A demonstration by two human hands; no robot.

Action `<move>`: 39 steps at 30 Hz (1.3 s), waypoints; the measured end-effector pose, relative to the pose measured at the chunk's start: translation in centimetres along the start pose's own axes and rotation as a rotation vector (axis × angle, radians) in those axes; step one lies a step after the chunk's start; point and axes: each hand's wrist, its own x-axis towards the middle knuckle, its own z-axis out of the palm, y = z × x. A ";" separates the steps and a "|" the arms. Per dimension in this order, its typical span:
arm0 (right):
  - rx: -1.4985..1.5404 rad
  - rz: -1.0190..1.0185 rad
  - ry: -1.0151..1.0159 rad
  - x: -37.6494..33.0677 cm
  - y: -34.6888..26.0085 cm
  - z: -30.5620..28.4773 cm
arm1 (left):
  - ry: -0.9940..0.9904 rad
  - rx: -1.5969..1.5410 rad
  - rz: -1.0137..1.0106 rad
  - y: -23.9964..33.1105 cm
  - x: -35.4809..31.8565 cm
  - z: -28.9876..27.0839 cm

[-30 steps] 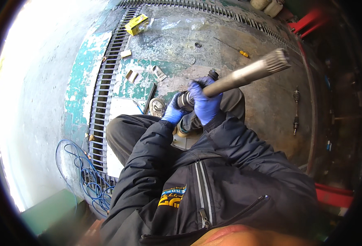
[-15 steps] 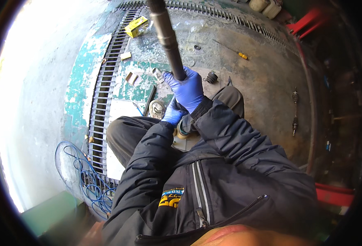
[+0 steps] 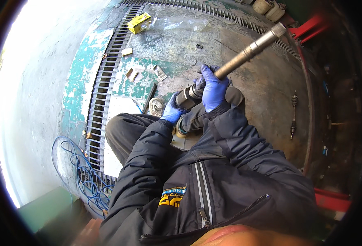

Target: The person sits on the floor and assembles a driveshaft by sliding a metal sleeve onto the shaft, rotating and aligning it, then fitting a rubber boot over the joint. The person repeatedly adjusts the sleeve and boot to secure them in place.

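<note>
The person sits low on the worn, green-painted concrete floor [image 3: 168,69], both hands in blue gloves, working a long grey metal shaft with a dark thick joint end [image 3: 246,53]. The right hand [image 3: 213,88] is wrapped closed around the middle of the shaft, just above the dark joint, fingers curled fully over it. The left hand [image 3: 173,111] is closed under the joint end itself, gripping it from below, just beside the right hand and nearer the person's knee. From the hands the shaft slants up and away to the right, its splined tip well clear of the floor. Left of the shaft, a long black metal drain grate [image 3: 107,90] runs along the floor; a small yellow box [image 3: 139,22] lies beside the grate's far end. A coil of blue cable [image 3: 80,176] sits near the grate's close end. Right of the shaft, well apart, a thin dark axle rod [image 3: 293,117] lies on the floor.
</note>
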 end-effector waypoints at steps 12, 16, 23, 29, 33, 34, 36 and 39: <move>-0.331 -0.208 -0.228 -4.5 1.4 1.6 | -0.017 -0.062 0.078 0.4 -0.3 0.7; -0.377 -0.144 -0.282 -2.6 1.4 3.5 | 0.003 -0.041 0.075 0.8 -0.4 0.7; -0.305 0.068 -0.192 1.5 0.2 5.1 | 0.158 0.238 -0.066 2.7 -1.0 0.9; -0.090 0.080 -0.006 1.6 0.2 3.2 | 0.156 -0.008 -0.021 1.8 -0.4 0.3; -0.008 -0.002 0.015 0.4 1.3 1.3 | 0.116 -0.035 -0.025 1.9 -0.5 0.0; 0.007 -0.041 -0.007 0.0 1.6 1.0 | 0.123 0.071 0.001 2.0 -0.5 -0.1; -0.039 -0.082 -0.041 -0.6 2.0 0.5 | 0.121 0.189 0.026 2.0 -0.6 -0.2; -0.178 -0.166 -0.132 -1.4 2.2 0.4 | 0.096 0.140 0.014 1.4 -0.4 -0.4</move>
